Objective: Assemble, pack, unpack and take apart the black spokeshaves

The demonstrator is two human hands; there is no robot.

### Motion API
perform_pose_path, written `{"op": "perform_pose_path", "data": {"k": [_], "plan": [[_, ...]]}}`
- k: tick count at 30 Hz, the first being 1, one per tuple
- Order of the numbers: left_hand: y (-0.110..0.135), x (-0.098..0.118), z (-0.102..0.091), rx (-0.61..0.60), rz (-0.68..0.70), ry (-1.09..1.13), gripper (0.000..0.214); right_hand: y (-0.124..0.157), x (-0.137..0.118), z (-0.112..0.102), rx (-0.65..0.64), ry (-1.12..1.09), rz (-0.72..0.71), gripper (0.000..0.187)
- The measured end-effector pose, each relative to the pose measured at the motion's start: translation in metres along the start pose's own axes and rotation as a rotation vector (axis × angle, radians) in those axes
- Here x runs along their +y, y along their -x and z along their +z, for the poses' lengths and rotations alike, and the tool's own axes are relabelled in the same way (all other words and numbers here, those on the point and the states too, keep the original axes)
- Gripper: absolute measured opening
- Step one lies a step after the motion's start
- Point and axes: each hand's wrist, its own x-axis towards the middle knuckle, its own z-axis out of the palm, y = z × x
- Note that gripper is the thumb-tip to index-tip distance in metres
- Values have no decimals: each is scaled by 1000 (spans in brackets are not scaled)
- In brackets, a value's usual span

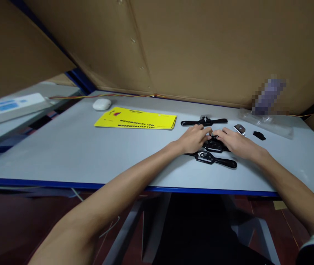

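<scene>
Both forearms are stretched forward; the left hand [194, 138] and right hand [236, 141] are held palm-down, fingers curled, fingertips nearly together.

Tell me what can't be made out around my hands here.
Head view only.
The middle black tool: mostly covered by the left hand and right hand; grip unclear.
The purple object by the wall: pixelated.
The yellow card: print too small to read.

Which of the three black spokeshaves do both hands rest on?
The middle spokeshave: the left hand and right hand meet over its centre. The far spokeshave lies beyond them, and the near spokeshave lies closer to the person.
</scene>
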Motion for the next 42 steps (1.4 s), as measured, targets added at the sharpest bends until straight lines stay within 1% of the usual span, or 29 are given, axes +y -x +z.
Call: {"op": "perform_pose_path", "data": {"k": [3, 5, 7, 9, 12, 14, 18, 20, 24, 28, 30, 35, 37, 39, 42], "plan": [[0, -3, 2, 1, 10, 15, 39, -4, 6, 2, 57, -108, -51, 31], [0, -5, 4, 11, 15, 33, 41, -8, 9, 3, 106, -191, -65, 27], [0, -6, 5, 24, 19, 53, 42, -12, 10, 4, 134, -235, -24, 21], [0, -5, 4, 30, 24, 64, 42, -15, 10, 4, 154, -249, 49, 19], [1, -3, 2, 51, 23, 58, 39, -19, 7, 7, 186, -270, 141, 26], [1, 0, 0, 69, 34, 53, 34, -20, 4, 9, 198, -266, 171, 28], [-1, 3, -3, 57, 102, 92, 25, -20, -3, 10, 169, -229, 186, 24], [-1, 3, -3, 56, 109, 105, 22, -18, -5, 8, 142, -215, 174, 24], [0, 1, -1, 65, 94, 123, 17, -13, 0, 5, 114, -228, 102, 28], [1, 0, 2, 72, 90, 130, 18, -11, 5, 4, 105, -286, 10, 26], [1, 0, 2, 77, 97, 128, 18, -12, 4, 4, 118, -297, 28, 26], [2, 2, 3, 88, 95, 118, 18, -18, -5, 9, 142, -250, 181, 23], [2, 1, 3, 84, 92, 115, 16, -19, -6, 11, 153, -224, 219, 24], [1, 0, 3, 83, 93, 116, 13, -18, -6, 10, 152, -217, 213, 22], [1, -1, 3, 82, 100, 119, 13, -15, -2, 6, 111, -240, 121, 21]]}}
